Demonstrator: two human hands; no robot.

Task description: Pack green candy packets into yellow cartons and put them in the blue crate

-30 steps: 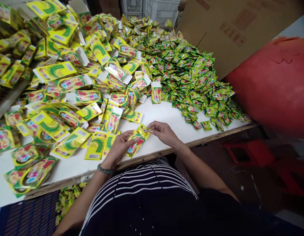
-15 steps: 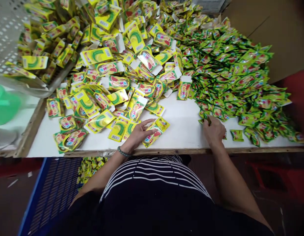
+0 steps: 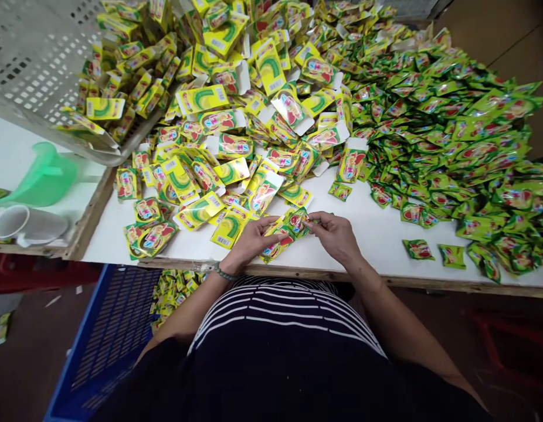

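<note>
The left hand [image 3: 249, 243] and right hand [image 3: 335, 234] pinched a strip of green foil sachets [image 3: 284, 234] between them, over the white counter [image 3: 377, 246]. Yellow printed cartons [image 3: 230, 146] lay heaped to the left, loose sachets [image 3: 451, 146] to the right.

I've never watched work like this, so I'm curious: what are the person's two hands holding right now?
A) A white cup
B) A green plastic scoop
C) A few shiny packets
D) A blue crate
C. The left hand and the right hand both pinch shiny green-and-yellow packets just above the white table.
</note>
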